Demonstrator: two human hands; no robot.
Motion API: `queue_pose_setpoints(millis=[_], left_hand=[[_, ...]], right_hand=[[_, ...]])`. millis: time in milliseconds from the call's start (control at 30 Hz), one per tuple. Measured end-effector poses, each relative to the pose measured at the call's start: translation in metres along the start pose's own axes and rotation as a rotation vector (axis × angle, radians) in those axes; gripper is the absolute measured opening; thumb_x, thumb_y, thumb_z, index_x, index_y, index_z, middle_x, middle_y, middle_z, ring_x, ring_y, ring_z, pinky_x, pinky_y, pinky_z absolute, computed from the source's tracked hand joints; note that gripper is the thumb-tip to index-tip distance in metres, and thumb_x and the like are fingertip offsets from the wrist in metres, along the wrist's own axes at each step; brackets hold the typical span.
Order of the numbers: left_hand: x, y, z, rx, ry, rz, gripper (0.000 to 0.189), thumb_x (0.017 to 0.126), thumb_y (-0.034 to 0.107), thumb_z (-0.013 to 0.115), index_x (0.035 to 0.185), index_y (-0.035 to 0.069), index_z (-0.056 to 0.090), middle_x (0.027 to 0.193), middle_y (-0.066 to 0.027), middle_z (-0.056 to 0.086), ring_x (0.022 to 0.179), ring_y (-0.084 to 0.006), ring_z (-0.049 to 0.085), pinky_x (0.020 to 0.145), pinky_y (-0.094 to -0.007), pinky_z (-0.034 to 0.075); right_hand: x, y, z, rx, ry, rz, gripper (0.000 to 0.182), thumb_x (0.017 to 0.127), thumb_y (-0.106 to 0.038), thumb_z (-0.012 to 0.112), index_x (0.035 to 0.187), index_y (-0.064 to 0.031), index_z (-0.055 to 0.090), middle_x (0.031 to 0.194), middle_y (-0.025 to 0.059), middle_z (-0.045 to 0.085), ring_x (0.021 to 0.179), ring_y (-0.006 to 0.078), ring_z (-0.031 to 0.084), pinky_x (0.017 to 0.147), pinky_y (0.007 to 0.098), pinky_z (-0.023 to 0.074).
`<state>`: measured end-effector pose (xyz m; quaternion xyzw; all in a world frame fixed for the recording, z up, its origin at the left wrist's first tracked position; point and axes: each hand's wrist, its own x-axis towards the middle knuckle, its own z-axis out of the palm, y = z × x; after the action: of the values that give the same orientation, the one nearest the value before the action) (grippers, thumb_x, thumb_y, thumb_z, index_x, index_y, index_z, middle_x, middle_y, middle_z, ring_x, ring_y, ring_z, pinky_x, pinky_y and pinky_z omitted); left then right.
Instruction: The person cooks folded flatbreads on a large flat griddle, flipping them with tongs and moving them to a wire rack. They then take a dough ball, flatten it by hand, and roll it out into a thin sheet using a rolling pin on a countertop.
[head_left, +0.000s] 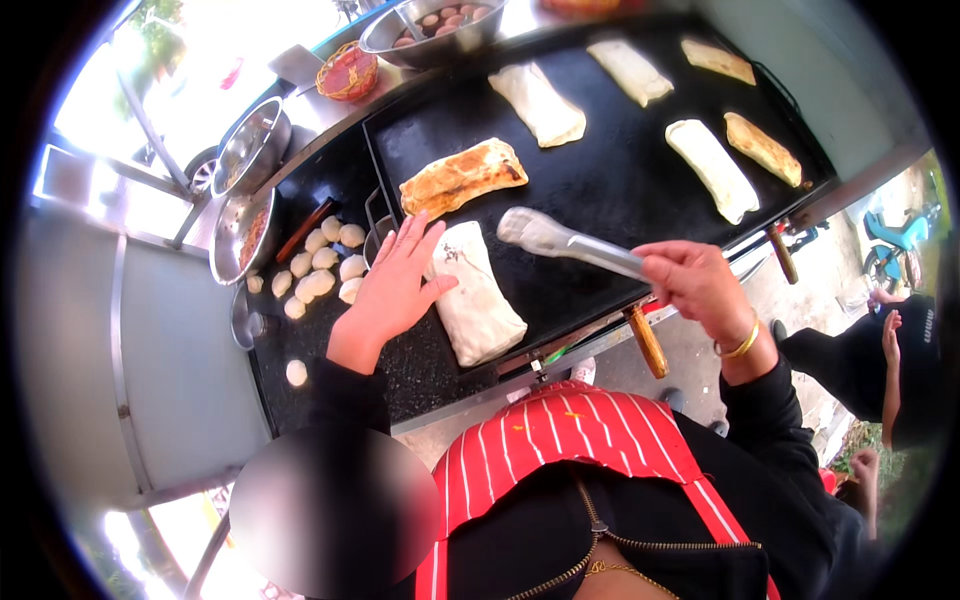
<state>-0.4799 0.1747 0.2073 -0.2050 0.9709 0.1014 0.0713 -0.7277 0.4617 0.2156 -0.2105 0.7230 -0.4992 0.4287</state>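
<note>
My right hand (694, 281) grips a pair of metal tongs (577, 244), whose jaws sit over the black griddle (600, 176). Spread out with nothing in it, my left hand (397, 285) is over the left edge of a pale folded flatbread (480, 307); I cannot tell whether it presses on it. The fingertips come close to a browned folded flatbread (461, 178). Farther along the griddle lie more pale flatbreads, one at the back (540, 105) and another at the right (712, 169), and a smaller browned one (763, 148).
Dough balls (315, 283) and a brown rod (304, 231) rest on the dark counter (397, 390). Metal bowls (244, 232) line its left side, near a red basket (347, 73). Wooden handles (646, 341) jut from the griddle's front. A person (862, 360) stands at right.
</note>
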Motion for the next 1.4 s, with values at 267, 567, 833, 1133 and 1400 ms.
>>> queue_pose_setpoints(millis=[267, 567, 833, 1133, 1400], left_hand=[[0.108, -0.03, 0.013, -0.072, 0.185, 0.006, 0.068, 0.099, 0.043, 0.056, 0.154, 0.008, 0.035, 0.164, -0.0194, 0.022, 0.153, -0.0325, 0.018, 0.123, -0.0454, 0.018], [0.116, -0.017, 0.025, -0.174, 0.097, 0.012, 0.067, 0.095, 0.041, 0.063, 0.15, 0.009, 0.041, 0.155, -0.0152, 0.042, 0.147, -0.0348, 0.032, 0.12, -0.0544, 0.022], [0.035, -0.012, 0.0, -0.242, 0.32, -0.005, 0.066, 0.095, 0.035, 0.064, 0.152, 0.01, 0.039, 0.164, -0.0144, 0.025, 0.154, -0.0304, 0.017, 0.123, -0.0497, 0.013], [-0.108, -0.026, 0.016, -0.378, 0.395, -0.235, 0.053, 0.092, 0.023, 0.068, 0.141, 0.007, 0.053, 0.158, -0.0176, 0.035, 0.149, -0.0343, 0.029, 0.12, -0.0499, 0.021], [-0.171, -0.014, 0.04, -0.566, 0.493, -0.391, 0.049, 0.09, 0.015, 0.07, 0.136, 0.006, 0.058, 0.155, -0.0204, 0.04, 0.144, -0.0402, 0.036, 0.116, -0.0457, 0.032]], right_hand=[[0.071, 0.002, -0.068, 0.255, 0.274, 0.048, 0.028, 0.099, -0.031, 0.064, 0.089, -0.0042, 0.064, 0.065, 0.0024, 0.058, 0.042, 0.0041, 0.037, 0.039, 0.0182, 0.025], [0.172, -0.009, -0.042, 0.329, 0.047, 0.124, 0.026, 0.102, -0.031, 0.059, 0.092, -0.0073, 0.059, 0.069, 0.005, 0.061, 0.043, 0.0051, 0.041, 0.04, 0.0207, 0.0312], [0.248, -0.026, -0.001, 0.417, -0.01, 0.122, 0.023, 0.101, -0.027, 0.06, 0.093, -0.0053, 0.06, 0.068, 0.0073, 0.058, 0.044, 0.0072, 0.039, 0.038, 0.0224, 0.0304], [0.267, -0.045, 0.072, 0.491, -0.114, 0.188, 0.018, 0.103, -0.025, 0.057, 0.1, -0.0075, 0.056, 0.07, 0.0078, 0.058, 0.044, 0.005, 0.036, 0.039, 0.0198, 0.0283], [0.255, -0.075, 0.182, 0.444, -0.21, 0.211, 0.021, 0.102, -0.026, 0.06, 0.095, -0.0057, 0.057, 0.072, 0.0083, 0.058, 0.045, 0.0051, 0.036, 0.04, 0.0208, 0.03]])
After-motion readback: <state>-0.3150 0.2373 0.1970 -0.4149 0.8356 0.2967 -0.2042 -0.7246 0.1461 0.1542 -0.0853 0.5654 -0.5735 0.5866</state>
